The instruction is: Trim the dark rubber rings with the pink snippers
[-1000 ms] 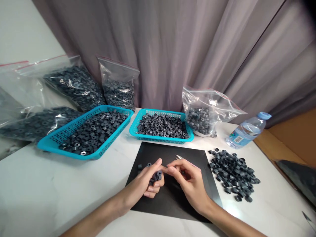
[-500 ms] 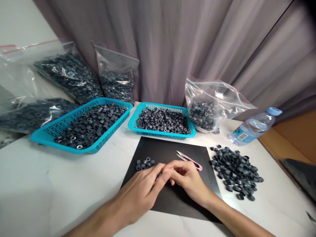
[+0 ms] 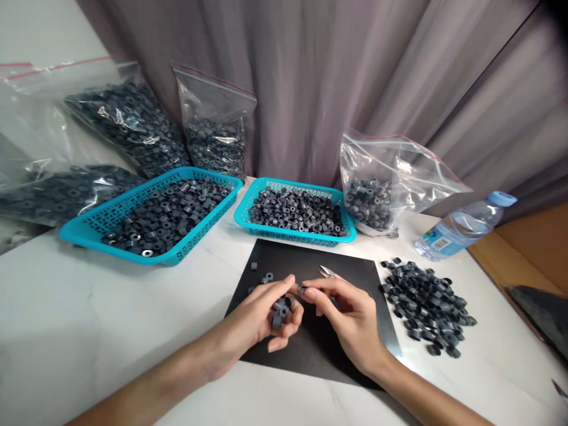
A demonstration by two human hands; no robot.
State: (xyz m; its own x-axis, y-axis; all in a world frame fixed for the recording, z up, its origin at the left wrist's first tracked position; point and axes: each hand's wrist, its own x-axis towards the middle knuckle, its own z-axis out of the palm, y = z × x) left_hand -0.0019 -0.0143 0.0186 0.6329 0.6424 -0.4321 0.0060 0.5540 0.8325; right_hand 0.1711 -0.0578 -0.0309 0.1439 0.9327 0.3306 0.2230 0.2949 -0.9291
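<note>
My left hand point(image 3: 260, 316) is curled over the black mat point(image 3: 310, 349) and cups several small dark grey rings point(image 3: 280, 310) in its palm. My right hand point(image 3: 350, 322) meets it fingertip to fingertip and pinches one grey ring point(image 3: 302, 290) between thumb and forefinger. A few loose rings point(image 3: 265, 277) lie on the mat just beyond the left hand. Small pink-handled snips point(image 3: 329, 273) lie on the mat behind the right hand, partly hidden by its fingers.
Two turquoise baskets point(image 3: 95, 222) point(image 3: 242, 213) full of grey rings stand at the back. Several clear zip bags point(image 3: 213, 136) of rings lean against the curtain. A loose ring pile point(image 3: 426, 305) lies right of the mat, a water bottle point(image 3: 461, 228) beyond it.
My left hand, palm down half a second ago, has turned up, showing the rings it cups. My right hand now pinches one ring at the left fingertips. The view has shifted slightly.
</note>
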